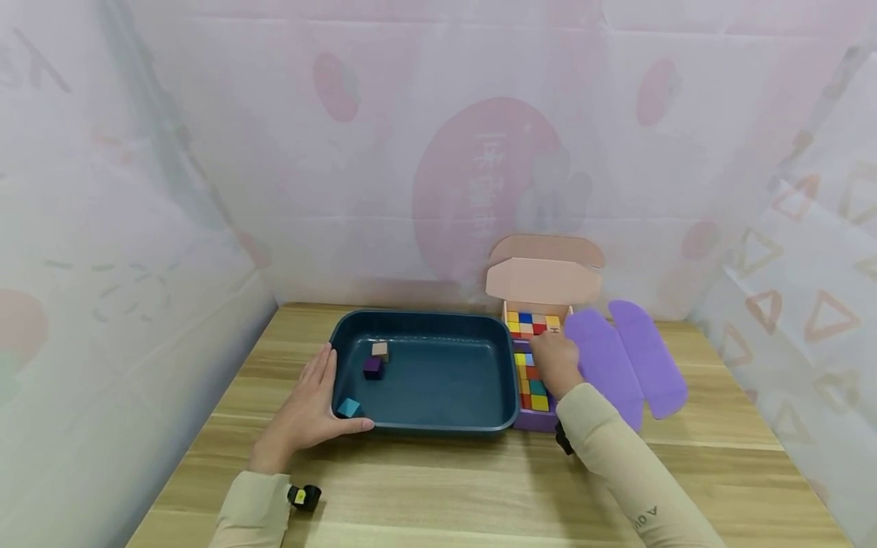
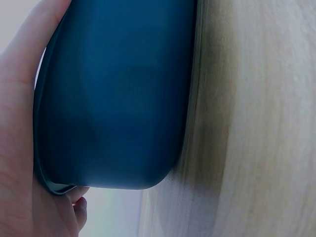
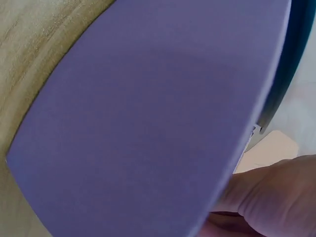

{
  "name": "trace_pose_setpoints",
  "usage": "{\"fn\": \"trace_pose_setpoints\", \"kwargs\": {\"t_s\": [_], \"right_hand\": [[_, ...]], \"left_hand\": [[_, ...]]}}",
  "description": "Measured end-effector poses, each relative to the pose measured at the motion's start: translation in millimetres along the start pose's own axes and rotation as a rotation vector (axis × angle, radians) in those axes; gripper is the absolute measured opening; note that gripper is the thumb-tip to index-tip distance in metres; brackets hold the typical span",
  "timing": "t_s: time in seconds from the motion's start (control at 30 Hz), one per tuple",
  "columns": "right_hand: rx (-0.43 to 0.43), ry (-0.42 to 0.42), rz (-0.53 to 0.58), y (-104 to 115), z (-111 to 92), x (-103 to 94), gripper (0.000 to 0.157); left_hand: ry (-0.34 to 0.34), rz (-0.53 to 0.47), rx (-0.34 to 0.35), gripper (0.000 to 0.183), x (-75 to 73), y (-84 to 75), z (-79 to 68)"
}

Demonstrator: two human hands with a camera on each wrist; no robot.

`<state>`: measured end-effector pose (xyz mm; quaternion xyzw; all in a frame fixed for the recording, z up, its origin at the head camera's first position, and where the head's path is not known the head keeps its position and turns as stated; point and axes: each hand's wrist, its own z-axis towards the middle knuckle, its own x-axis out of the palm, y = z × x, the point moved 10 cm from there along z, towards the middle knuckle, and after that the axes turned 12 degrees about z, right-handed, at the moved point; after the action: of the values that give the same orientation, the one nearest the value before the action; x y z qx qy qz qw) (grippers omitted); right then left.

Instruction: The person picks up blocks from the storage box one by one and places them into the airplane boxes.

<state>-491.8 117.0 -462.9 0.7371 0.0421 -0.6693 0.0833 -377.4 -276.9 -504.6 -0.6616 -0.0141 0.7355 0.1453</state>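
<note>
My left hand (image 1: pixel 311 405) rests against the near-left corner of a dark teal tray (image 1: pixel 438 428), thumb along the front rim and straight fingers along the left side. The left wrist view shows that hand close beside the tray's wall (image 2: pixel 113 98). Inside the tray lie a blue cube (image 1: pixel 349 408), a purple cube (image 1: pixel 373 369) and a pale wooden cube (image 1: pixel 380 350). My right hand (image 1: pixel 556 361) reaches down over a purple box (image 1: pixel 536 421) and a pink box (image 1: pixel 504 313), both holding several coloured cubes. Its fingertips are hidden, so whatever they touch cannot be seen.
The purple box's lid (image 1: pixel 610 365) lies folded out to the right, and its side wall (image 3: pixel 143 118) fills much of the right wrist view. Behind, the pink box's lid (image 1: pixel 544 280) stands raised near the back curtain (image 1: pixel 384 190). Everything stands on a wooden table (image 1: pixel 411 487).
</note>
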Motion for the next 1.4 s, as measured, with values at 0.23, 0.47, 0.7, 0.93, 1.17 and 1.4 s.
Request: {"fn": "trace_pose_setpoints", "kwargs": {"t_s": [0.23,0.47,0.7,0.93,1.17,1.4], "right_hand": [[0.032,-0.047,0.038,-7,1,-1.3,0.036],[0.027,-0.096,0.110,-8,-2,-4.0,0.033],[0.033,-0.052,0.302,-13,-10,-10.4,0.020],[-0.006,-0.070,0.363,-6,-15,-37.5,0.017],[-0.169,-0.090,0.446,38,-36,-73.3,0.012],[-0.361,-0.058,0.477,101,-57,-81.4,0.026]], "left_hand": [[-0.024,-0.008,0.009,0.147,-3.4,-0.3,-2.1],[-0.020,-0.005,0.002,0.147,-3.3,0.8,-2.3],[0.000,0.003,-0.004,0.149,-1.9,-1.3,-1.1],[-0.007,-0.003,-0.002,0.148,-3.2,-2.4,-2.0],[-0.005,0.010,-0.006,0.148,-2.6,-2.2,-2.6],[-0.002,0.018,-0.009,0.149,-3.3,-2.7,-3.0]]}}
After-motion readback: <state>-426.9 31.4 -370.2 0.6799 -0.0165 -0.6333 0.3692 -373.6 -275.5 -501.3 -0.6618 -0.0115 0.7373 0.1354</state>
